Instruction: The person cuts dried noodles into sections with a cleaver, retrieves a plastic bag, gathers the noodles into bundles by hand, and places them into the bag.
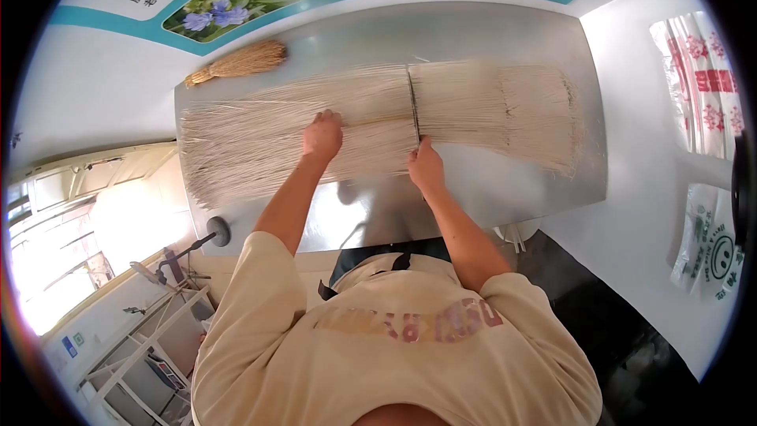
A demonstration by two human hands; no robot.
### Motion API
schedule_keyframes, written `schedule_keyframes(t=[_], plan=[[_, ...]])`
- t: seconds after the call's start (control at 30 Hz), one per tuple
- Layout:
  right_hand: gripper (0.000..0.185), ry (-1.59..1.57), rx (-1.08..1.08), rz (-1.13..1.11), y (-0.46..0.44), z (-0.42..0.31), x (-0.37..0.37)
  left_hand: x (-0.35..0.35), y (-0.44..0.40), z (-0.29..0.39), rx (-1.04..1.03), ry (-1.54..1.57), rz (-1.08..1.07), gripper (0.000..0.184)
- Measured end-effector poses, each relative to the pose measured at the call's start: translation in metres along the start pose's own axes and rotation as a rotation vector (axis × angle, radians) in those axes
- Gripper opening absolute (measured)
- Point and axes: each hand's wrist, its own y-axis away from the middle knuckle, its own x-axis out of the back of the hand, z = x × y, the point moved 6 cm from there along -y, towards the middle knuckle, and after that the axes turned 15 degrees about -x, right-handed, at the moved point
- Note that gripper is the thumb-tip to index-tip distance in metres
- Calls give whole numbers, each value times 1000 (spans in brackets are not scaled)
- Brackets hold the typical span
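Observation:
Long, thin, pale noodle-like strands lie spread across a metal tabletop. My left hand rests on them left of centre, fingers curled; what it holds, if anything, is too small to make out. My right hand is closed around the near end of a long, thin, dark blade-like tool, which lies across the strands from front to back. Right of the tool, more strands continue in shorter sections, with a line across them near the right end.
A straw brush lies at the table's back left. A round dark object on an arm stands by the front left corner. Patterned plastic bags hang on the right. A printed poster covers the back wall.

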Motion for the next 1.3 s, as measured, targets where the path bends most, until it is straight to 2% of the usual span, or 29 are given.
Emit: schedule_keyframes(t=[0.13, 0.27, 0.43, 0.5, 0.53, 0.6, 0.63, 0.67, 0.73, 0.9, 1.07, 1.13, 1.23, 1.3], plan=[[33, -13, 4, 12, 4, -3, -3, -1, 3, -6, -25, 27, 34, 9], [35, -9, -2, 90, 9, -5, 0, 25, 5, -12, -28, 182, 73, 20], [38, 51, 51, 216, 35, -24, 10, 49, 3, -104, 67, 240, 285, 35], [41, 51, 69, 308, 56, -48, 20, 66, -12, -140, 33, 252, 240, 36], [37, -41, 66, 337, 69, -62, 22, 66, -20, -157, 41, 266, 241, 36], [30, -131, 76, 334, 82, -82, 9, 51, -39, -174, -52, 278, 34, 37], [27, -237, 83, 331, 89, -92, 3, 47, -44, -180, -53, 291, 31, 37], [27, -225, 76, 332, 94, -102, -4, 39, -49, -180, -104, 255, -55, 38], [32, -597, -284, -68, 97, -110, -44, 23, -53, -179, -166, 230, -146, 39], [38, -547, -264, -65, 102, -152, -94, 13, -40, -159, -338, 171, -94, 41], [38, -417, -240, -35, 99, -174, -111, 14, -21, -143, -292, 220, -113, 37], [38, -301, -152, 3, 92, -179, -116, 18, -19, -141, -272, 231, -107, 36], [39, -297, -215, -42, 96, -193, -115, 23, -20, -138, -271, 246, -99, 35], [39, -232, -155, 24, 77, -176, -131, 25, -23, -136, -277, 246, -124, 34]])
